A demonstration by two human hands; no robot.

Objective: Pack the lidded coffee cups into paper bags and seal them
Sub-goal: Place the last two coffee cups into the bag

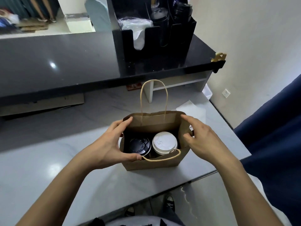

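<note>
Near the tabletop's (48,168) front edge, at about 6 o'clock from the black organiser (156,51) on the raised counter (57,62), stood the bag (153,162), open at the top. Inside it, side by side and upright, sat two cups: the black-lidded cup (140,146) at 9 o'clock and the white-lidded cup (164,143) at 3 o'clock. One handle (153,97) rose from the far wall; the near handle (161,156) lay folded over the near rim.

The left hand (112,144) gripped the bag's left side, thumb at the near rim and fingers (126,122) curled to the far corner. The right hand (202,137) pinched the right side, index finger stretched along the top edge, the other fingers bent against the gusset.

Judging from this, packing was done and sealing was beginning. To do it well, both gussets should be pushed inward evenly so the mouth closes flat above the lids, without pressing on them or tipping the cups. The near handle would need lifting clear before the rims meet, and the walls should be brought together level, so any fold runs straight.
</note>
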